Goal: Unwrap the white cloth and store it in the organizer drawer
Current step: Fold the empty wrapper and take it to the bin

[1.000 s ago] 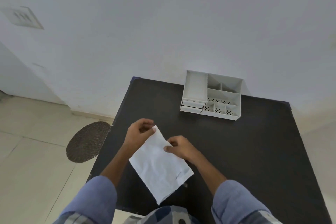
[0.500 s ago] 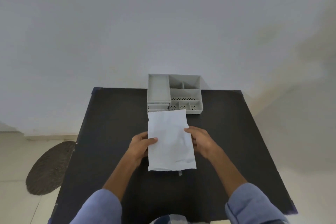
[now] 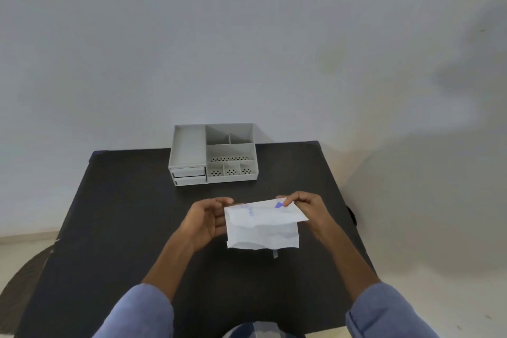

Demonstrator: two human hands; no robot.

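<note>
A flat white packet [image 3: 262,228] with blue print near its top edge hangs just above the black table [image 3: 123,228]. My left hand [image 3: 204,218] pinches its upper left corner. My right hand [image 3: 308,207] pinches its upper right corner, where the top flap is bent over toward me. The cloth itself is hidden inside the wrapper. The grey organizer [image 3: 214,155] stands at the table's far edge against the wall. Its two small drawers [image 3: 189,176] at the front left are closed.
A dark round mat [image 3: 24,280] lies on the pale floor left of the table. The white wall rises right behind the organizer. Blue sleeves cover both forearms at the bottom of the view.
The packet has been lifted off the table and its top edge folded toward me. Both hands have shifted from its sides up to its top corners.
</note>
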